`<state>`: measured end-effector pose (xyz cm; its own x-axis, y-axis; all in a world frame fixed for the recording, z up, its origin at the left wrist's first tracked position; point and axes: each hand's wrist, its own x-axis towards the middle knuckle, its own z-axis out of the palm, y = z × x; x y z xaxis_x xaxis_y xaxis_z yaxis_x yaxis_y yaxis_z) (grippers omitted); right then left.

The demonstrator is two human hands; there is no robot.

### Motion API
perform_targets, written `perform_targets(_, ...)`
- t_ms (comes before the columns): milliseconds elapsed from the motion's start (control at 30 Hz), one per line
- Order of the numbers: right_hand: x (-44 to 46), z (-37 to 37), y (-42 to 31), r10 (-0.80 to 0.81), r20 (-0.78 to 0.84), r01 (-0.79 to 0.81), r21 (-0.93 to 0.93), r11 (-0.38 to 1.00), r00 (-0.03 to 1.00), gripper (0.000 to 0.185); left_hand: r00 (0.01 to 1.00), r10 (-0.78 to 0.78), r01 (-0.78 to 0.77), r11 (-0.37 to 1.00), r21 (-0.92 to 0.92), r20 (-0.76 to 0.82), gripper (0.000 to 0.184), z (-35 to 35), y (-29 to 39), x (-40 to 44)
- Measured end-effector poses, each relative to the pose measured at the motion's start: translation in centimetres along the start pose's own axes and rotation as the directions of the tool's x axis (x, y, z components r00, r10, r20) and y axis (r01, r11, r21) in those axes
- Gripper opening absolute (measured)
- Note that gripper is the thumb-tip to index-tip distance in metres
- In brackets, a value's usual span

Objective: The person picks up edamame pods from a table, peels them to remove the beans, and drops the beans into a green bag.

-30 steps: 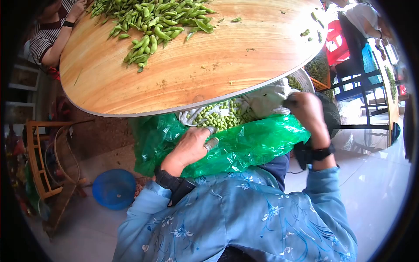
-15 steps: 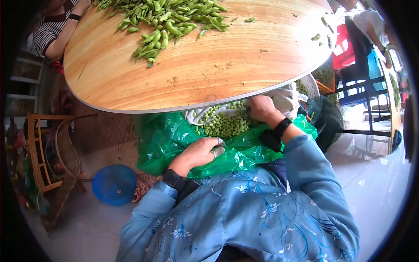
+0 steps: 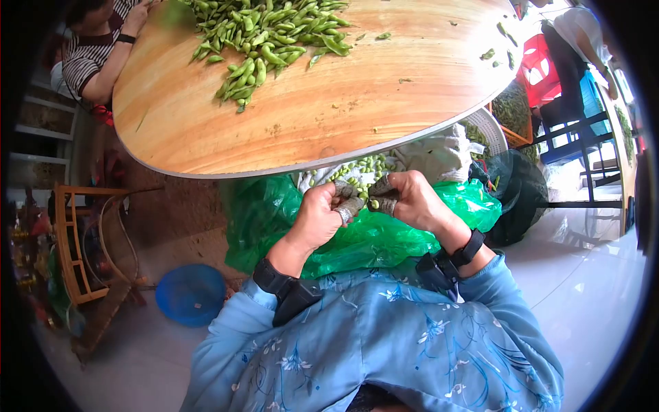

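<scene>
My left hand (image 3: 321, 218) is closed in a pinch, with grey wraps on its thumb and finger. Whatever lies in that pinch is too small to make out. Facing it, a little apart, my right hand (image 3: 416, 203) is also pinched, its wrapped fingertips on a small green bean (image 3: 374, 204). Both hands hover over shelled green beans (image 3: 367, 167) lying on a white cloth (image 3: 439, 155) below the table edge. Green plastic (image 3: 384, 240) spreads under the hands and across my lap.
A heap of green soybean pods (image 3: 264, 41) lies on the wooden table (image 3: 295, 117). A blue basin (image 3: 190, 292) stands on the floor at left, near a wooden chair (image 3: 75, 240). Another person's arm (image 3: 113, 65) rests at the far left. A red chair (image 3: 537, 69) is at right.
My right hand has come back from the white cloth toward my left hand. My left hand has lifted off the green plastic, and the two now meet over the beans.
</scene>
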<state>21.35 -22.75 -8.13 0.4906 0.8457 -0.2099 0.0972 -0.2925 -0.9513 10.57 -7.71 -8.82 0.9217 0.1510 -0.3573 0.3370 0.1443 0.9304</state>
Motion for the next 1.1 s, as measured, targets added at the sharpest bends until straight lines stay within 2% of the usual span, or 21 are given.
perform_targets(67, 0.0, 0.7, 0.5, -0.004, -0.018, 0.006, 0.103, 0.995, 1.0, 0.015, 0.998, 0.055, -0.059, 0.993, -0.099, -0.04, 0.014, 0.1, 0.0, -0.1)
perform_targets(167, -0.1, 1.2, 0.7, 0.04, -0.025, -0.038, 0.073, 0.997, 0.999, 0.018, 0.998, 0.055, -0.056, 0.984, -0.172, -0.008, 0.015, 0.0, 0.6, -0.5)
perform_targets(233, -0.3, 1.3, -0.3, 0.046, -0.018, -0.045, 0.082, 0.996, 0.999, 0.02, 0.999, 0.009, -0.014, 0.987, -0.161, -0.034, 0.014, 0.0, 1.0, -0.8)
perform_targets(300, -0.3, 1.4, -0.4, 0.067, -0.023, -0.062, 0.164, 0.985, 0.998, 0.021, 0.996, 0.083, -0.088, 0.984, -0.156, -0.037, 0.01, 0.0, 0.9, -0.6)
perform_targets(367, -0.1, 1.3, 0.1, 0.063, -0.02, -0.059, 0.17, 0.984, 0.998, 0.021, 0.993, 0.102, -0.11, 0.984, -0.144, -0.06, 0.01, -0.4, 0.0, -0.3)
perform_targets(467, -0.3, 1.3, 0.5, 0.055, 0.0, -0.054, 0.164, 0.985, 0.998, 0.021, 0.983, 0.131, -0.125, 0.991, 0.051, -0.132, 0.01, 0.0, 0.3, -0.4)
perform_targets(500, -0.1, 1.4, 0.3, 0.049, 0.025, -0.052, 0.153, 0.987, 0.998, 0.021, 0.985, 0.125, -0.119, 0.991, 0.06, -0.121, 0.008, 0.2, 0.5, -0.6)
perform_targets(567, -0.1, 1.7, 0.2, -0.078, -0.054, 0.088, 0.225, 0.97, 0.996, 0.017, 0.996, 0.079, -0.079, 0.997, 0.002, -0.052, 0.009, -0.1, 1.3, -0.8)
perform_targets(633, -0.4, 1.1, -0.9, -0.025, -0.056, 0.04, 0.293, 0.955, 0.998, 0.015, 0.997, 0.026, -0.027, 0.999, 0.02, 0.072, 0.014, -0.8, 2.2, -1.0)
perform_targets(700, -0.9, 0.1, -1.1, 0.01, -0.084, 0.017, 0.312, 0.95, 0.996, 0.012, 0.995, 0.042, -0.045, 0.999, 0.027, 0.09, 0.017, -0.8, 2.8, -1.5)
perform_targets(733, -1.2, -0.8, -0.5, 0.025, -0.118, 0.017, 0.347, 0.938, 0.993, 0.011, 0.994, 0.097, -0.1, 0.994, 0.047, 0.057, 0.016, -1.1, 2.9, -1.9)
perform_targets(767, -1.6, -2.5, -0.4, 0.051, -0.232, 0.011, 0.258, 0.966, 0.971, 0.011, 0.988, 0.152, -0.154, 0.986, 0.07, 0.025, 0.016, -1.5, 3.0, -2.2)
perform_targets(800, -1.6, -4.9, 3.0, -0.155, -0.462, 0.221, 0.092, 0.971, 0.873, 0.014, 0.986, 0.167, -0.166, 0.985, 0.056, -0.012, 0.015, -2.2, 3.5, -2.9)
perform_targets(833, -2.6, -7.0, 3.1, 0.185, -0.617, 0.156, 0.455, 0.877, 0.765, 0.016, 0.983, 0.179, -0.177, 0.983, 0.042, -0.047, 0.014, -3.2, 4.2, -3.9)
perform_targets(867, -3.9, -9.9, 4.0, 0.183, -0.665, 0.263, 0.512, 0.818, 0.724, 0.016, 0.965, 0.24, -0.23, 0.968, 0.105, -0.103, 0.013, -4.5, 5.1, -4.9)
perform_targets(900, -4.9, -10.7, 1.5, 0.404, -0.676, 0.309, 0.679, 0.666, 0.616, 0.016, 0.953, 0.242, -0.228, 0.969, 0.093, -0.184, 0.013, -5.8, 5.8, -6.0)
perform_targets(933, -5.6, -13.5, 5.7, 0.52, -0.652, 0.428, 0.756, 0.495, 0.552, 0.017, 0.917, 0.269, -0.248, 0.963, 0.108, -0.295, 0.014, -7.1, 6.5, -6.9)
perform_targets(967, -7.5, -14.4, 5.6, 0.342, -0.582, 0.442, 0.799, 0.408, 0.738, 0.022, 0.871, 0.299, -0.249, 0.953, 0.175, -0.39, 0.011, -8.7, 7.2, -8.0)
perform_targets(1000, -8.6, -14.9, 6.2, 0.375, -0.601, 0.442, 0.787, 0.43, 0.706, 0.026, 0.824, 0.296, -0.236, 0.954, 0.182, -0.483, 0.01, -10.5, 7.0, -8.9)
perform_targets(1033, -9.7, -15.2, 6.6, 0.225, -0.556, 0.432, 0.795, 0.426, 0.801, 0.026, 0.771, 0.274, -0.247, 0.961, 0.128, -0.575, 0.01, -12.4, 6.5, -9.8)
perform_targets(1100, -10.4, -14.6, 5.0, 0.278, -0.548, 0.422, 0.812, 0.403, 0.789, 0.023, 0.675, 0.296, -0.302, 0.947, 0.113, -0.676, 0.009, -15.7, 5.6, -11.7)
